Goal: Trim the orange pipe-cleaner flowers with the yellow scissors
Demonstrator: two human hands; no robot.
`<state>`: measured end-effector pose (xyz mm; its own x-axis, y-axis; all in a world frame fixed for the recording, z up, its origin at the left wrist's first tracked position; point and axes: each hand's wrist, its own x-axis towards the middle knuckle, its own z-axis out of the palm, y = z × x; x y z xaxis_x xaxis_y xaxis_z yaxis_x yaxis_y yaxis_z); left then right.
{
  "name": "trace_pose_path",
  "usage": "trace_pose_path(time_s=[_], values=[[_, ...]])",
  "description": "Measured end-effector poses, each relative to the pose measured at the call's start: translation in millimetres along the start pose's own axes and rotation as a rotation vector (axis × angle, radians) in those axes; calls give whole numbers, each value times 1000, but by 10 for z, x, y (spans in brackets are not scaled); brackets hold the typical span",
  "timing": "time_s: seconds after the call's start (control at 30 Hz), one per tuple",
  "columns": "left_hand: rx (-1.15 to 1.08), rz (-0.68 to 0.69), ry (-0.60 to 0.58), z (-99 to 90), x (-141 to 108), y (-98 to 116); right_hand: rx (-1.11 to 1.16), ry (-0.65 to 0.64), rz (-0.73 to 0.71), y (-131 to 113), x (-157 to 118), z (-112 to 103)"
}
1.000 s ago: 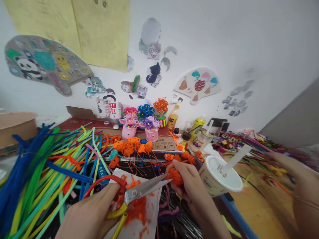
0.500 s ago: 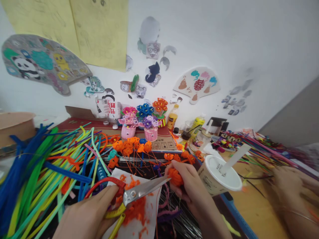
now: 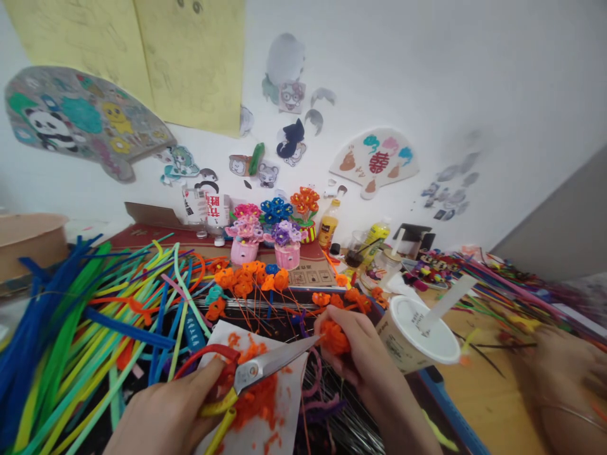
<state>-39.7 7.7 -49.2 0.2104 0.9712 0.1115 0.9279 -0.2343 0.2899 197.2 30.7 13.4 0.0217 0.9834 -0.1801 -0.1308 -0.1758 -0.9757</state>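
left hand [image 3: 173, 403] — gripping scissors [image 3: 253, 371], right hand [image 3: 363, 346] — pinching orange fuzz [image 3: 334, 337]

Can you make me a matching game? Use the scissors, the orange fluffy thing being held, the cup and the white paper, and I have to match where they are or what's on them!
Things:
1. scissors
2. orange fluffy thing
3. cup
4. white paper

Matches:
A. has orange bits on it
B. in the right hand
C. has a straw in it
D. in the left hand

Pairs: 1-D, 2-B, 3-C, 4-A
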Motion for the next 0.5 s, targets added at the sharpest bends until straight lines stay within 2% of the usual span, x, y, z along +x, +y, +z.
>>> trace_pose_path(time_s=[0.1,0.27,0.33,0.43,0.5], values=[[-85,-62,-7,-48,10,23,-3,-15,-57,46,24,-18],[-375,-201,66,-185,41,155,-74,12,-124,71,54,-11],[-545,-245,42,-216,55,258,-115,-6,-142,65,53,16],[-808,-321,24,-216,69,435,-132,-100,-149,70,39,74],[-950,-352,-59,-199,73,532,-109,-161,-146,89,28,112]])
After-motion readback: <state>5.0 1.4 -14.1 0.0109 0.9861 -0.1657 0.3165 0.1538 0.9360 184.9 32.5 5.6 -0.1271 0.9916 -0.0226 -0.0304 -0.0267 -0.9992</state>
